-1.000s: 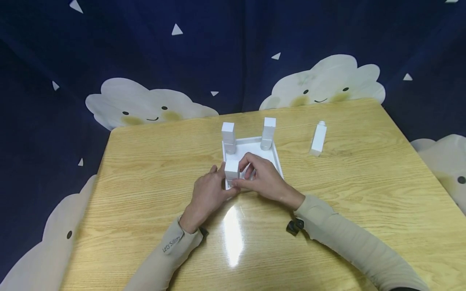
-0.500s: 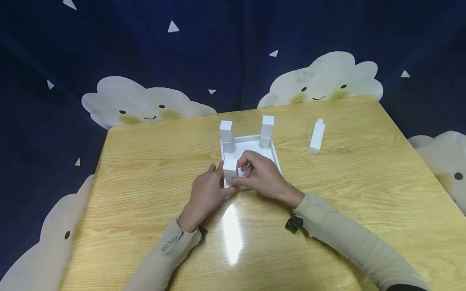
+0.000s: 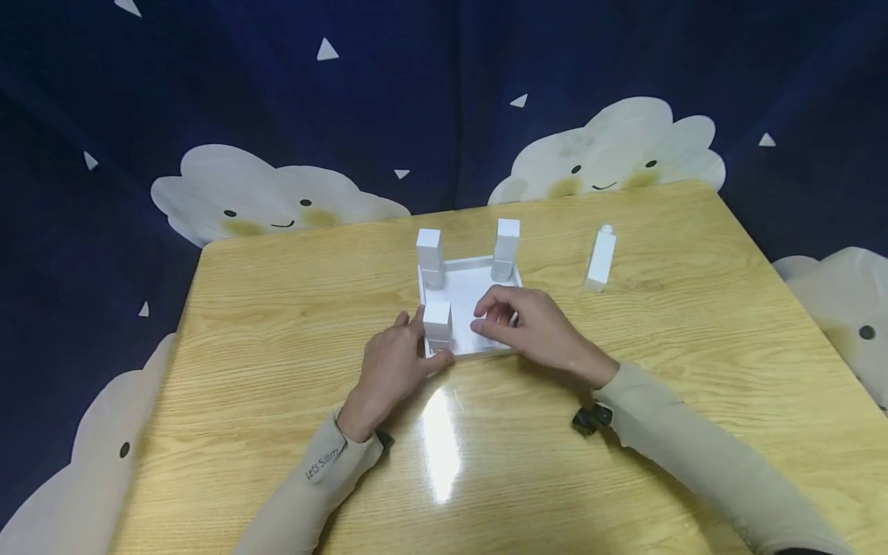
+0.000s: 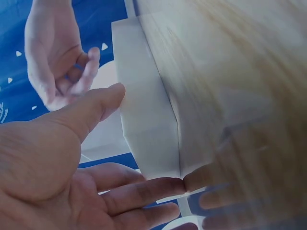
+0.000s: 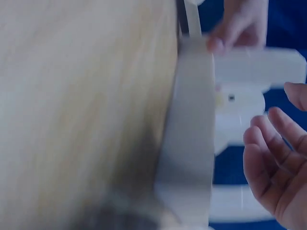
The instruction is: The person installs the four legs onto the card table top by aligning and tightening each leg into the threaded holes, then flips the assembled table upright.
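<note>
A small white square tabletop (image 3: 466, 297), rimmed side up, lies on the wooden table. White block-shaped legs stand upright at three of its corners: front left leg (image 3: 438, 324), back left leg (image 3: 430, 248) and back right leg (image 3: 507, 240). My left hand (image 3: 395, 361) holds the front left corner, its thumb on the front rim and fingers along the left side. Over the tabletop's right half hovers my right hand (image 3: 539, 327), loosely curled and holding nothing; the right wrist view shows its fingers (image 5: 259, 167) apart from the legs.
A loose white leg (image 3: 600, 258) with a narrow peg on its end lies to the right on the wooden table (image 3: 291, 293). Behind the table hangs a dark blue curtain (image 3: 388, 100) with cloud and triangle prints.
My right hand has let go of the front left leg and moved right, away from it. The left hand stays at the corner, and that leg stands upright unheld by the right hand.
</note>
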Available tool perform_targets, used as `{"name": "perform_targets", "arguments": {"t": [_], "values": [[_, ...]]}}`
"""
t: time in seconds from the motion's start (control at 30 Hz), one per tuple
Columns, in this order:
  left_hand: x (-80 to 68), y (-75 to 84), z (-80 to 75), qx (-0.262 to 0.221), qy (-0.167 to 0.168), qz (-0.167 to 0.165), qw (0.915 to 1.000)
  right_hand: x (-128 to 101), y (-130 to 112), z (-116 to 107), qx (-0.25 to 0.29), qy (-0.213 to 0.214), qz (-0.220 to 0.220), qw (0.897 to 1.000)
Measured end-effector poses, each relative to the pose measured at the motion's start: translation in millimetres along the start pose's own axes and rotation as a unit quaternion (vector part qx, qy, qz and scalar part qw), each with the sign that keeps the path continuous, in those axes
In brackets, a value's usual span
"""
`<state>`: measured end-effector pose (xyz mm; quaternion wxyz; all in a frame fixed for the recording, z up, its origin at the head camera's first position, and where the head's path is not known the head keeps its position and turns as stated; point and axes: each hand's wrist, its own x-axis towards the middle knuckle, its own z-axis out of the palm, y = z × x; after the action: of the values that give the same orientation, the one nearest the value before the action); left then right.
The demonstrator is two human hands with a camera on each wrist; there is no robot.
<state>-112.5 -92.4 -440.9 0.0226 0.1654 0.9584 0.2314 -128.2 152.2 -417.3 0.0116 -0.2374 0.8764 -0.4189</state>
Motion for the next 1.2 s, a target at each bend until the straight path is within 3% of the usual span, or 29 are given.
{"name": "perform_targets", "arguments": {"t": [0.23,0.37,0.53,0.93,1.2], "values": [[1.0,-0.5,-0.7,-0.004,0.004,-0.003,1.0,-11.4,32.2,-57.5,-0.078,0.02,0.01,0.997],[0.7,-0.5,-1.1,-0.008,0.004,-0.001,1.0,-17.7,50.3,-87.9,-0.146,0.026,0.025,0.989],[-0.2,-0.3,-0.8,-0.014,0.005,-0.002,0.9999,-24.1,66.1,-115.0,-0.207,0.015,0.013,0.978],[-2.2,0.1,1.0,-0.008,-0.004,-0.005,0.9999,-26.8,93.6,-144.5,-0.27,-0.028,0.022,0.962],[-2.6,-0.7,2.0,-0.006,0.006,0.001,1.0,-20.3,110.0,-159.5,-0.323,-0.057,-0.02,0.945]]}}
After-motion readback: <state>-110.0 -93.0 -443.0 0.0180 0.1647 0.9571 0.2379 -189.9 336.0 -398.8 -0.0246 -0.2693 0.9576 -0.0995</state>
